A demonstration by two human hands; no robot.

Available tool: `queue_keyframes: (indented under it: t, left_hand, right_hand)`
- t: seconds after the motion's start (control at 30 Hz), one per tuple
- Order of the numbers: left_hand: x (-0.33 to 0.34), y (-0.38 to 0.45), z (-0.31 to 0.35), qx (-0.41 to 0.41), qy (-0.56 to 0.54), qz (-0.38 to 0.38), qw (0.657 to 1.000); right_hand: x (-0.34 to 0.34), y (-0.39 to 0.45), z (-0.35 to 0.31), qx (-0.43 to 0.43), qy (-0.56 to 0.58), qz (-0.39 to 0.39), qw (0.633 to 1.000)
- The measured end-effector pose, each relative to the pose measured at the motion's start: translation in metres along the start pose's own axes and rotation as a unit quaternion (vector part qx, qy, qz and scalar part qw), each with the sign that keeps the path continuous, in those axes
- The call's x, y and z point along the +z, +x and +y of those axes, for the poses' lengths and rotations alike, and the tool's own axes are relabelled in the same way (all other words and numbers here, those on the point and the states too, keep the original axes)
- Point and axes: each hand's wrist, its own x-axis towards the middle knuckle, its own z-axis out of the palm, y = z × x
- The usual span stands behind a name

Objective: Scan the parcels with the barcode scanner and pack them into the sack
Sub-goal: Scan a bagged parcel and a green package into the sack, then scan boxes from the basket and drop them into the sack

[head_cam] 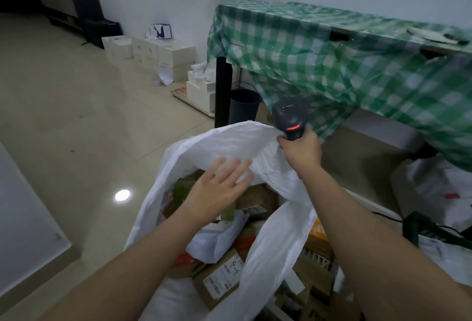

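Note:
A big white woven sack (224,142) stands open on the floor in front of me, holding several parcels. Among them are a brown box with a white label (224,277), a white poly mailer (219,239) and a green packet (182,189). My right hand (301,149) grips the handle of the black barcode scanner (290,116), whose red light glows, and pinches the sack's far rim with the same fingers. My left hand (219,188) hovers over the sack's mouth with fingers spread, its fingertips against the inner fabric.
A table under a green checked cloth (344,60) stands to the right, a dark bucket (244,106) beneath it. White boxes (163,55) are stacked along the far wall. More parcels (316,257) and white bags (444,188) lie right of the sack. Tiled floor stretches to the left.

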Motion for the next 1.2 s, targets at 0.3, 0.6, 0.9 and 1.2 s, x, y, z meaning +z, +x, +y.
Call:
queue_keyframes:
  t: [0.3, 0.6, 0.9, 1.2]
  left_hand:
    - [0.033, 0.032, -0.068, -0.252, 0.129, -0.178, 0.942]
    - [0.032, 0.114, -0.126, -0.326, -0.095, -0.125, 0.932]
    - [0.026, 0.085, -0.118, -0.346, -0.105, -0.178, 0.915]
    - [-0.04, 0.076, -0.068, -0.312, -0.226, -0.279, 0.88]
  right_hand:
    - [0.007, 0.007, 0.003, -0.019, 0.035, -0.026, 0.999]
    - [0.009, 0.055, -0.012, -0.02, 0.113, 0.028, 0.993]
    - [0.003, 0.034, -0.019, 0.01, 0.056, -0.038, 0.998]
    - [-0.069, -0.037, 0.0, -0.013, -0.079, -0.075, 0.994]
